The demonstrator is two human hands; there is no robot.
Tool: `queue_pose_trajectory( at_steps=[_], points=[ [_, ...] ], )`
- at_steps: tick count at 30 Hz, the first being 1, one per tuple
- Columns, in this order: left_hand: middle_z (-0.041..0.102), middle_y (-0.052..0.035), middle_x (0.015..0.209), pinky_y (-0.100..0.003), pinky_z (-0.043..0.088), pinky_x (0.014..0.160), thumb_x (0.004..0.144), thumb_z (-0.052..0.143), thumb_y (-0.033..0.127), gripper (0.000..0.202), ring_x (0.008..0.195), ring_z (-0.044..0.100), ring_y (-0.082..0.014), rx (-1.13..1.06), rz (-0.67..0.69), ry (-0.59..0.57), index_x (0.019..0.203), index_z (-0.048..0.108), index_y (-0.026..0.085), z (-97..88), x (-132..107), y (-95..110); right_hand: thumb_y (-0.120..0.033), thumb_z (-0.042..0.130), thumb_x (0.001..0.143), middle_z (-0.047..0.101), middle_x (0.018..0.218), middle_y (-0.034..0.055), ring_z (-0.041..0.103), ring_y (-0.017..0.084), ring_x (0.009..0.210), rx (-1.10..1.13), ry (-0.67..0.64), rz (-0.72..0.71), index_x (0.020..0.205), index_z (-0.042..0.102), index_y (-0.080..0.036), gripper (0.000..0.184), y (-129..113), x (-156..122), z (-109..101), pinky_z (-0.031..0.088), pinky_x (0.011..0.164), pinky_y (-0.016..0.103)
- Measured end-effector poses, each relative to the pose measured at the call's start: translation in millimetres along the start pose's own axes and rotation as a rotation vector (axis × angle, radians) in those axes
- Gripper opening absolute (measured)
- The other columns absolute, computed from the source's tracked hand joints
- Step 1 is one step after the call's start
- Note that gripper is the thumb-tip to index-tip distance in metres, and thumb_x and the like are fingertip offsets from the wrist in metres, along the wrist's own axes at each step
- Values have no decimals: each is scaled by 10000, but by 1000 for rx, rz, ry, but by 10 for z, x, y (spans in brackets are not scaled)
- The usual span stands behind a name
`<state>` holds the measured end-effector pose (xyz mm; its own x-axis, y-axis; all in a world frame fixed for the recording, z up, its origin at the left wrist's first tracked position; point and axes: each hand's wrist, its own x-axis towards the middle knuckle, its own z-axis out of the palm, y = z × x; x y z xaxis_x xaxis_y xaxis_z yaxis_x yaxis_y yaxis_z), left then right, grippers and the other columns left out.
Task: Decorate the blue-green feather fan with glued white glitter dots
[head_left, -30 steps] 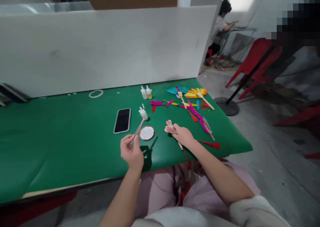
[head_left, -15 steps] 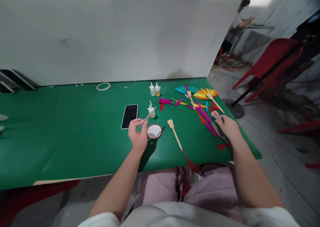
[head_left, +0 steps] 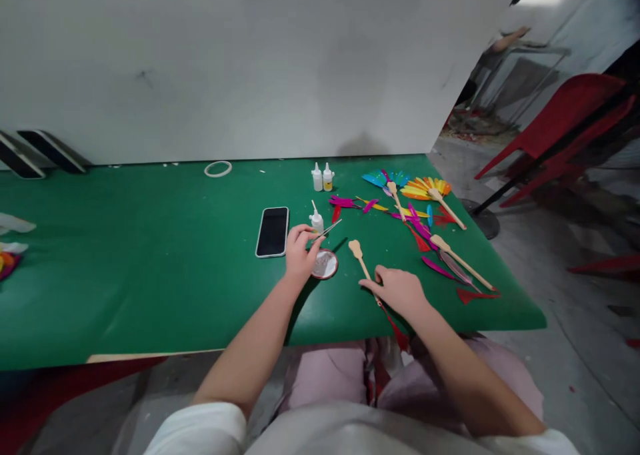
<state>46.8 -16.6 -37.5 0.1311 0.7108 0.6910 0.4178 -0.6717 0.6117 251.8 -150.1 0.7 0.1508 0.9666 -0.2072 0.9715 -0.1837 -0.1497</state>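
My left hand (head_left: 301, 258) pinches a pair of tweezers (head_left: 330, 229), their tips pointing right, above a small round dish (head_left: 327, 266) of whitish stuff. Just behind it stands a small white glue bottle (head_left: 317, 223). My right hand (head_left: 400, 291) is at a wooden fan handle (head_left: 356, 249) lying on the table, with thumb and curled fingers closed about its lower shaft. A red tassel (head_left: 400, 337) hangs from that handle toward the table's front edge. To the right, another wooden handle (head_left: 463, 261) lies on magenta and pale feathers (head_left: 439, 268).
A blue feather fan (head_left: 383, 179) and a yellow-orange one (head_left: 423, 189) lie at the back right. Loose magenta feathers (head_left: 345, 203) are near two more glue bottles (head_left: 327, 178). A phone (head_left: 273, 232) and a white ring (head_left: 218, 169) lie left. A white board (head_left: 225, 75) stands behind.
My right hand has let go of the handle on the right and moved left to the middle one. My left hand has brought the tweezers lower, toward the dish. The view has shifted slightly.
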Motion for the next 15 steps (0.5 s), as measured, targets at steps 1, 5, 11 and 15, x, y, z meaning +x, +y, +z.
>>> queue_pose_trajectory(
  at_steps=[1, 5, 11, 15],
  points=[
    [585, -61, 906, -356, 481, 826, 790, 656, 261, 97, 892, 583, -179, -8, -9, -3, 754, 626, 175, -11, 1, 5, -574, 415, 884, 694, 751, 65, 658, 219, 707, -22, -21, -5, 818, 600, -215, 409, -131, 9, 33, 331, 539, 266],
    [588, -48, 871, -321, 498, 760, 768, 682, 251, 90, 845, 591, -162, -67, -53, -45, 756, 634, 176, -60, 27, 27, -415, 357, 947, 709, 834, 64, 675, 216, 768, -6, -54, -22, 845, 601, -217, 330, -265, 116, 77, 328, 554, 259],
    [610, -35, 830, -308, 495, 734, 742, 706, 211, 71, 816, 597, -154, -163, -104, -99, 751, 641, 183, -76, 65, 70, -397, 315, 959, 703, 813, 56, 669, 221, 768, 11, -65, 27, 830, 607, -228, 361, 34, 253, -10, 356, 574, 267],
    [614, -28, 808, -318, 505, 754, 717, 732, 211, 83, 801, 611, -152, -221, -114, -159, 735, 655, 183, -89, 76, 128, -461, 371, 936, 681, 860, 81, 649, 239, 806, 90, 181, 79, 906, 623, -207, 359, 63, 321, -117, 430, 607, 301]
  ],
)
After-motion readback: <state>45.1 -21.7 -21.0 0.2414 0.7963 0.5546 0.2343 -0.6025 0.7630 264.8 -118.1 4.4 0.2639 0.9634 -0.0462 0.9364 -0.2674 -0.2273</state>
